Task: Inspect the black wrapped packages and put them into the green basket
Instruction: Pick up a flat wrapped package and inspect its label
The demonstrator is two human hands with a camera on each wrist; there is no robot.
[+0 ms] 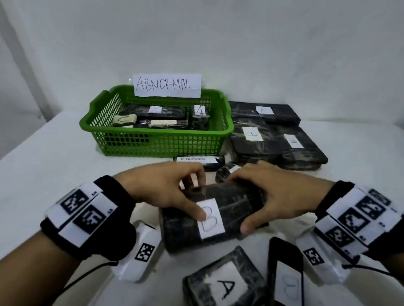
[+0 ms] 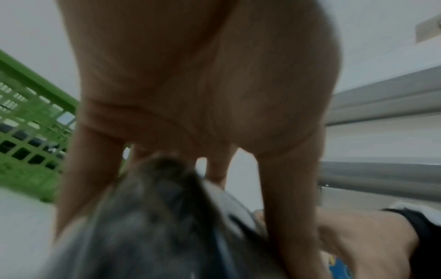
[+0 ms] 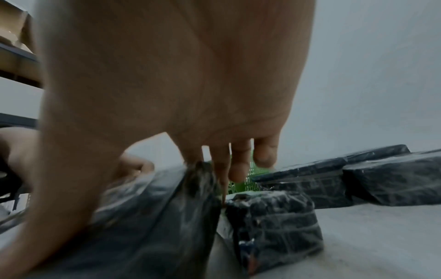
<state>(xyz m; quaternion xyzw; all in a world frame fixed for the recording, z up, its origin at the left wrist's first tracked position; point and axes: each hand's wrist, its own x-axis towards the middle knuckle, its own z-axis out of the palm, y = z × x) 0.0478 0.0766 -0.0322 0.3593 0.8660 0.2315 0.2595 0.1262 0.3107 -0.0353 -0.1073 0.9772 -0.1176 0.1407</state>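
A black wrapped package with a white label marked B (image 1: 214,216) lies tilted at the table's middle. My left hand (image 1: 167,189) grips its left end, thumb on the label. My right hand (image 1: 263,196) grips its right end, thumb at the near edge. In the left wrist view the package (image 2: 152,226) fills the bottom between my fingers (image 2: 86,179). In the right wrist view the package (image 3: 148,217) sits under my fingers (image 3: 224,169). The green basket (image 1: 152,145) stands behind, tagged ABNORMAL, with several black packages inside.
Right of the basket lies a stack of black packages (image 1: 272,135) labelled A, C and B. Near me sit an A package (image 1: 224,287) and a slim B package (image 1: 287,284). A small IN PROGRESS sign (image 1: 200,161) and a small black bundle (image 1: 226,173) lie before the basket.
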